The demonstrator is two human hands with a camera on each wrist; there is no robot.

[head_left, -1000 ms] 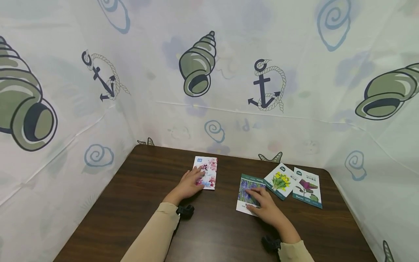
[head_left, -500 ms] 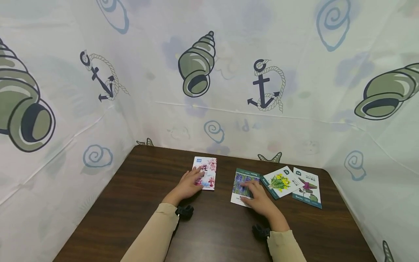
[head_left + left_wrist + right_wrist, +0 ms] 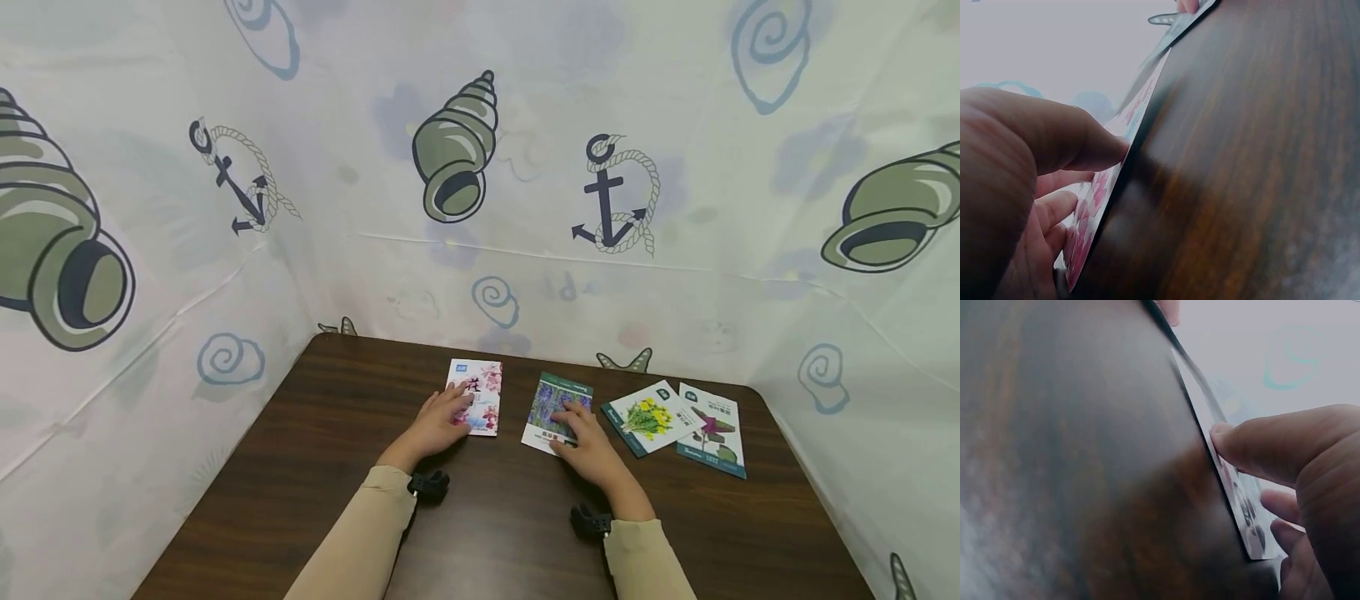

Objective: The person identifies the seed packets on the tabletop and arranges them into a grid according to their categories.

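Flat on the dark wooden table (image 3: 337, 467) lies a white seed packet (image 3: 489, 407) printed with pink blossoms. My left hand (image 3: 435, 427) rests on its left side; in the left wrist view the thumb (image 3: 1100, 145) touches the packet near its edge. To the right is a lavender seed packet (image 3: 546, 405) with a green top band. The fingers of my right hand (image 3: 596, 457) lie on that one, covering its lower right part. The right wrist view shows the thumb (image 3: 1235, 445) at the edge of the packet (image 3: 1244, 519).
Right of my right hand, a packet with yellow flowers (image 3: 649, 417) partly overlaps one with a purple flower (image 3: 722, 442). A white patterned cloth (image 3: 360, 183) rises behind the table and along both sides. Each wrist wears a black strap, one with a dark device (image 3: 431, 487).
My right hand has slid the lavender packet left and away from me, toward the blossom packet. The yellow-flower packet has shifted slightly right. My left hand stays on its packet.
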